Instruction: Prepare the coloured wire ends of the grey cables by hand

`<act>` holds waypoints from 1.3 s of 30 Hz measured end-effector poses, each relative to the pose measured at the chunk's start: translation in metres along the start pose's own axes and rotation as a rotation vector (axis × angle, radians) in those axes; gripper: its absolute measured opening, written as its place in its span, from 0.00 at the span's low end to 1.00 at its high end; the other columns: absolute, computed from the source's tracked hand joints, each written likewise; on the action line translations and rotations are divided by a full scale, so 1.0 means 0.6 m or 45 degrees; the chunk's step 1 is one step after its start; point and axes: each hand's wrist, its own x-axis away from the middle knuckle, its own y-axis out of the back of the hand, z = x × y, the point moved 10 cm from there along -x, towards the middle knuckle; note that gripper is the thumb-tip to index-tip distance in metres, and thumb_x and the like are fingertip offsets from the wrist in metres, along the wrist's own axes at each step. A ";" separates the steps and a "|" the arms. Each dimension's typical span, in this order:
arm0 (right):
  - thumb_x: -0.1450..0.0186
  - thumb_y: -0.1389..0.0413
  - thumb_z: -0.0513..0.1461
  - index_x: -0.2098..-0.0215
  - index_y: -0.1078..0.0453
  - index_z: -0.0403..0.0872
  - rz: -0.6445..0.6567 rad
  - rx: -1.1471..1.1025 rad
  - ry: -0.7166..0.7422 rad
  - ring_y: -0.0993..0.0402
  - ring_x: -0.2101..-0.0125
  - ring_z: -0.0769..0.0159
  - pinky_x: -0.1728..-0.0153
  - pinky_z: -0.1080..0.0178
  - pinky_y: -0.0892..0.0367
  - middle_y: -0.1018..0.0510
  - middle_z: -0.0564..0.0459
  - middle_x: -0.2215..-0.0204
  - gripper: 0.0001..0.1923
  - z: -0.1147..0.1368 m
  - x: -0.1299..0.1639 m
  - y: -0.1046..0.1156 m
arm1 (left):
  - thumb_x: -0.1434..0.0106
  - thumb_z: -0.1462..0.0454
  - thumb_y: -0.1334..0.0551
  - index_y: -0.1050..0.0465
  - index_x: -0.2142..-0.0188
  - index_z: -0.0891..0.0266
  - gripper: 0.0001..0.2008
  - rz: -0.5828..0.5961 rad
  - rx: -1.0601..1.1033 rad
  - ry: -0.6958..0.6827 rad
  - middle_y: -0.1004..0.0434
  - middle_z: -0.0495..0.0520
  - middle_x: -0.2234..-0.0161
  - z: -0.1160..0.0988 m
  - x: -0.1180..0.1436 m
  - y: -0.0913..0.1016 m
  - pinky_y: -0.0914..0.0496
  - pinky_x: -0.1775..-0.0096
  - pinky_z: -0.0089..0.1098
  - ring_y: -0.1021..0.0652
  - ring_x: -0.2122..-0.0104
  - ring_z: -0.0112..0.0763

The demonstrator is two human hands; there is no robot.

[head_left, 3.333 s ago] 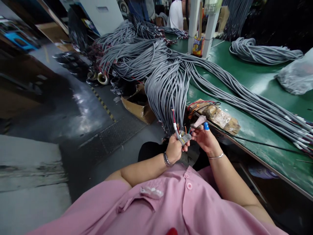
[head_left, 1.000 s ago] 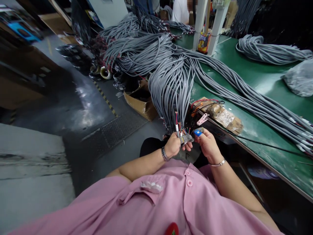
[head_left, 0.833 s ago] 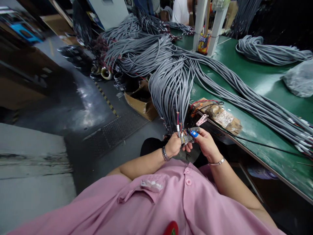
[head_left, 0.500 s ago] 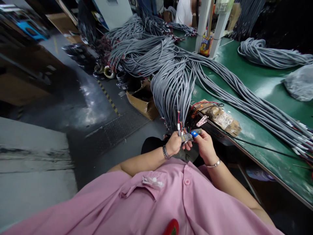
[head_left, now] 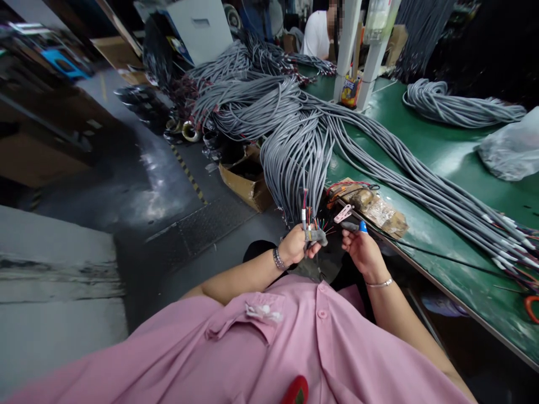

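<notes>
At the left we see the carton (head_left: 248, 191) on the floor, and right of it the bundle (head_left: 297, 160) of grey cables spilling over the left edge of the table (head_left: 442, 151). In front of that spill, off the table's near left corner, our left hand (head_left: 295, 244) is curled around the cable (head_left: 304, 220), fingers wrapped and the sleeved thumb (head_left: 316, 237) lying across it. The cable's long axis runs away from our body, almost straight up in our view, while the loose wires (head_left: 322, 225) splay from the grip, up and to the right. The left hand is the one touching; across a small gap to the right stands the right hand (head_left: 364, 252), apart from the wires, so from its fingers they lie to the left at about the same height. Those fingers are half bent, with the grey sleeve (head_left: 349, 226) pointing left toward the wires and the blue cap (head_left: 362, 226) on the thumb just beside it; we cannot tell whether they pinch anything thin. The clip (head_left: 343, 214) sits just past that sleeve at the near left corner, and the block (head_left: 381, 216) lies along the near edge.
</notes>
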 end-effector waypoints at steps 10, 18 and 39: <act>0.43 0.38 0.51 0.68 0.29 0.47 0.004 0.153 0.253 0.39 0.80 0.76 0.80 0.71 0.41 0.27 0.57 0.77 0.17 0.052 -0.034 -0.049 | 0.51 0.56 0.33 0.31 0.76 0.67 0.15 0.239 -0.034 0.137 0.29 0.52 0.86 -0.017 -0.031 -0.038 0.47 0.89 0.23 0.36 0.91 0.22; 0.44 0.42 0.60 0.70 0.31 0.48 -0.035 0.053 0.250 0.35 0.78 0.72 0.76 0.67 0.35 0.26 0.56 0.75 0.24 0.026 -0.047 -0.052 | 0.53 0.57 0.33 0.33 0.77 0.65 0.15 0.329 -0.011 0.234 0.32 0.51 0.89 0.001 -0.051 -0.030 0.48 0.90 0.23 0.37 0.92 0.23; 0.44 0.46 0.63 0.69 0.30 0.50 0.090 -0.182 0.010 0.30 0.75 0.68 0.72 0.64 0.30 0.23 0.53 0.70 0.27 -0.001 -0.043 -0.067 | 0.49 0.53 0.34 0.34 0.77 0.65 0.17 0.221 -0.119 0.094 0.32 0.49 0.88 0.001 -0.032 -0.022 0.47 0.88 0.23 0.37 0.91 0.22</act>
